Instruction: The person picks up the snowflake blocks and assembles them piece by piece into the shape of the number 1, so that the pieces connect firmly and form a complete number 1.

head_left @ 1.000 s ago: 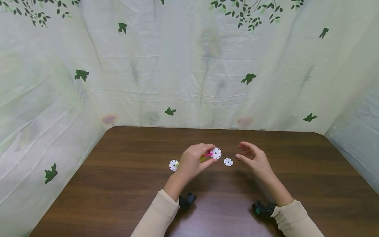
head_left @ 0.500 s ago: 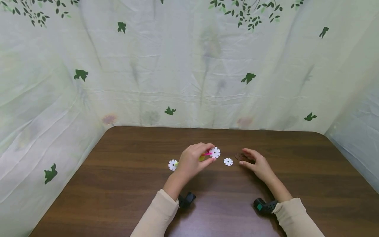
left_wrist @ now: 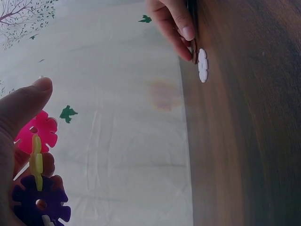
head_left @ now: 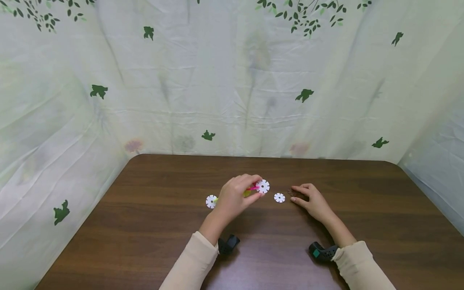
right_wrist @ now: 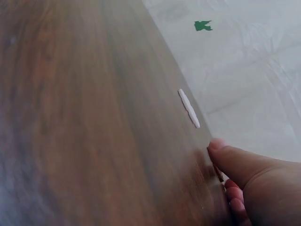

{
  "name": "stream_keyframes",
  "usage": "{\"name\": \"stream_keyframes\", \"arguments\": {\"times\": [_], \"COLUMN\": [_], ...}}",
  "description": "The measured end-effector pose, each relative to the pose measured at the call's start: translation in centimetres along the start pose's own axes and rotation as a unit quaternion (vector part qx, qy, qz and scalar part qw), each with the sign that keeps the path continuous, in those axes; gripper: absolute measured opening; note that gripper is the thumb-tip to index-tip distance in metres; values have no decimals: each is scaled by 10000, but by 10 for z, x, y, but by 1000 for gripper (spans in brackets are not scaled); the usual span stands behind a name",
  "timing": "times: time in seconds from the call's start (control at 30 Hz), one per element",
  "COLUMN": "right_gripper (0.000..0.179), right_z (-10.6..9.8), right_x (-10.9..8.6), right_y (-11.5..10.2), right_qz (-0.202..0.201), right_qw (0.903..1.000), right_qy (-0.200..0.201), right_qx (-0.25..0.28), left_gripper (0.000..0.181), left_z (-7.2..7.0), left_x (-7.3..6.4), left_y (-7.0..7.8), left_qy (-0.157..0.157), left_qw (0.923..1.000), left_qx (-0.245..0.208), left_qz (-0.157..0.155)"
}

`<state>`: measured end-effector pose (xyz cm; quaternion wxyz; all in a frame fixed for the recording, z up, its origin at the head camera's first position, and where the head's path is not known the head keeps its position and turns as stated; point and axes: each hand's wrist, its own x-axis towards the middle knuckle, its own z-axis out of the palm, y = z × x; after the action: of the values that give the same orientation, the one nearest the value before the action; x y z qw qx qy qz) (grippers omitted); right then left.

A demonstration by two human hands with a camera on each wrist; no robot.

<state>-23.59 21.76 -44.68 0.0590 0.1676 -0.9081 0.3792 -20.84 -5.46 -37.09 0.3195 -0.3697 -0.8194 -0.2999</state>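
Note:
In the head view my left hand [head_left: 235, 198] grips a chain of slotted plastic snowflake discs above the table. A white disc [head_left: 263, 186] forms its right end, and another white disc [head_left: 211, 201] sticks out on the left. The left wrist view shows a pink disc [left_wrist: 44, 132], a yellow disc [left_wrist: 36, 162] edge-on and a purple disc [left_wrist: 28, 202] in that chain; the palm hides part of it. My right hand [head_left: 314, 202] pinches a brown disc [head_left: 290, 192] by its edges, low over the table. Beside it lies a loose white disc [head_left: 279, 197].
The brown wooden table [head_left: 152, 241] has rounded far corners. A pale curtain [head_left: 232, 80] with leaf and bird prints hangs behind it and along the sides. Black wrist cameras [head_left: 229, 244] sit under both sleeve cuffs.
My right hand has come down to the brown disc, and its thumb and fingers have closed in on the disc's edges. The left hand with the chain has drifted slightly left.

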Motion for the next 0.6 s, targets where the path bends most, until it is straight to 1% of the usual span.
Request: {"name": "stream_keyframes", "arguments": {"times": [0.23, 0.43, 0.6], "right_gripper": [28, 34, 24], "right_z": [2, 0, -1], "right_x": [0, 0, -1], "right_y": [1, -2, -4], "right_qz": [-1, 195, 393], "right_qw": [9998, 9996, 9990], "right_qy": [179, 196, 201], "right_qx": [42, 60, 3], "left_gripper": [35, 35, 35], "left_z": [1, 1, 1], "left_x": [0, 0, 0], "left_y": [0, 0, 1], "left_qy": [-24, -7, 30], "left_qw": [10000, 10000, 10000], "left_qx": [23, -14, -3], "left_qz": [6, 22, 50]}}
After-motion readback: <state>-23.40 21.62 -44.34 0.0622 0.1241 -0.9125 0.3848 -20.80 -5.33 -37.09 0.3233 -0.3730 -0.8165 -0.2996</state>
